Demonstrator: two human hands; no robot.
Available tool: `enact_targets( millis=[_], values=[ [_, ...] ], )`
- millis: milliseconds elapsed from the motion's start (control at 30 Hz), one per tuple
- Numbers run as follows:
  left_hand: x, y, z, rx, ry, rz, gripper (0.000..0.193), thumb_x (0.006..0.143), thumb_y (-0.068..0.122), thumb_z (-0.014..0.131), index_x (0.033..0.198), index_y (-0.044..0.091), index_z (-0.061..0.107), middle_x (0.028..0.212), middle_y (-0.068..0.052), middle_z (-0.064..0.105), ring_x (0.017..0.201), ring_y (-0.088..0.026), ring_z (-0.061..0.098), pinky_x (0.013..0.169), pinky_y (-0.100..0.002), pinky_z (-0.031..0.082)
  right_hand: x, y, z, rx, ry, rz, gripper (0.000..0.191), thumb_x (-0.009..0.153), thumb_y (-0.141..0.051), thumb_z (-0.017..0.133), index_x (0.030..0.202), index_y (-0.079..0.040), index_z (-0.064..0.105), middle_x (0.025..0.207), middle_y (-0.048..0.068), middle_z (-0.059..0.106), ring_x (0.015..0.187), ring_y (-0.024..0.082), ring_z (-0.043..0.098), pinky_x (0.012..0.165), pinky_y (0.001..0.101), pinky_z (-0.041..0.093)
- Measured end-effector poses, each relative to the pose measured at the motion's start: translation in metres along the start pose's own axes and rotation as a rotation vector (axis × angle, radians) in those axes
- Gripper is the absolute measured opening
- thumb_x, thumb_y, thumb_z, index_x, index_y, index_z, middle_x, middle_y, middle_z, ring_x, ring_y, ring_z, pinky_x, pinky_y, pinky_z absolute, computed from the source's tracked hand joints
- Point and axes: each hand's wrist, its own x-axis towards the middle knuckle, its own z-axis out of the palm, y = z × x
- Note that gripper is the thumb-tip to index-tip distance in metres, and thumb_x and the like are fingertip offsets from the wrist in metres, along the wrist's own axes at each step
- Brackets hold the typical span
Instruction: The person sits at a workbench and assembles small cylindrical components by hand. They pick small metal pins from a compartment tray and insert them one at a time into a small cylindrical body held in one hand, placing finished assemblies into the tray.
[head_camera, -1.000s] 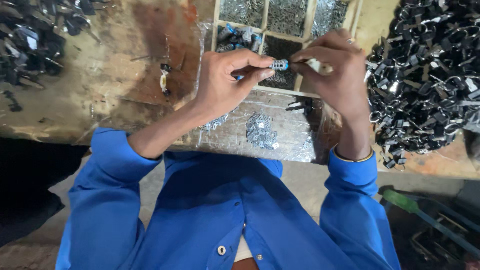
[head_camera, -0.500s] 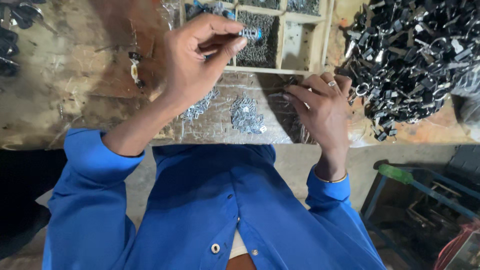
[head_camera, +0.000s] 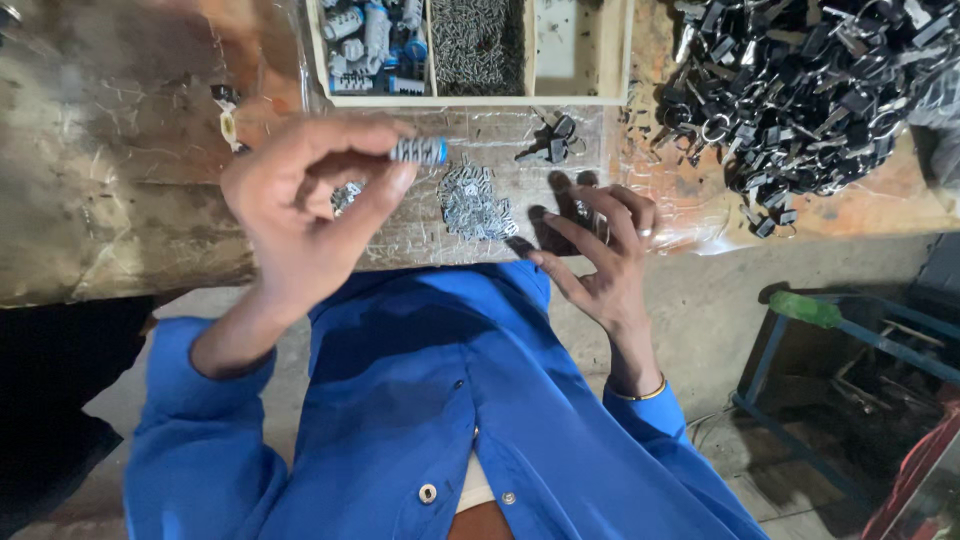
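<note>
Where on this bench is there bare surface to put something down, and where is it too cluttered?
Bare patch: the worn bench top left of the left hand, which holds a small cylinder. A narrower strip lies between the pile of small metal plates and the divided tray. Crowded: the heap of dark metal parts beyond the right hand.

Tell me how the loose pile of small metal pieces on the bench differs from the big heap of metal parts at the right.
The pile of small metal pieces is bright silver, shallow and small; the heap of metal parts is dark, piled high and far larger. The pile lies between the left hand, which pinches a small blue-tipped cylinder, and the right hand; the heap lies beyond the right hand. Both rest on the workbench.
</note>
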Motion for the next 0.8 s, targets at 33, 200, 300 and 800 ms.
enact_targets(
  millis=[33,200,300,800],
  values=[
    [-0.009,0.0,0.003,-0.017,0.019,-0.063,0.022,0.102,-0.01,0.074,0.123,-0.005,0.066,0.118,-0.015,0.073,0.1,-0.015,0.077,0.085,-0.024,0.068,-0.003,0.002,0.003,0.032,0.003,0.038,0.047,0.081,-0.036,0.091,0.118,-0.011,0.076,0.138,0.009,0.059,0.129,0.034,0.047,0.111,0.0474,0.038],
    [-0.062,0.006,0.016,0.109,0.064,-0.235,0.027,0.099,-0.009,0.072,0.125,-0.006,0.066,0.12,-0.016,0.07,0.098,-0.017,0.075,0.083,-0.023,0.065,-0.014,0.004,0.009,0.165,0.091,0.134,0.071,0.086,-0.042,0.091,0.137,-0.003,0.06,0.149,0.014,0.052,0.137,0.037,0.045,0.117,0.0509,0.038],
    [-0.089,0.002,0.027,0.076,0.079,-0.322,0.027,0.099,-0.009,0.072,0.125,-0.006,0.067,0.122,-0.016,0.068,0.104,-0.019,0.072,0.087,-0.026,0.064,-0.019,0.003,0.012,0.007,0.076,0.029,0.065,0.079,-0.04,0.094,0.128,-0.006,0.069,0.145,0.015,0.052,0.129,0.038,0.045,0.11,0.0519,0.035],
    [-0.15,-0.033,0.052,0.118,0.141,-0.441,0.027,0.091,-0.003,0.08,0.117,-0.001,0.073,0.113,-0.012,0.077,0.087,-0.011,0.075,0.066,-0.022,0.061,-0.033,-0.033,0.033,0.342,0.112,0.054,0.025,0.085,0.0,0.088,0.105,-0.006,0.074,0.104,0.007,0.075,0.099,0.022,0.068,0.099,0.032,0.045]
  ],
)
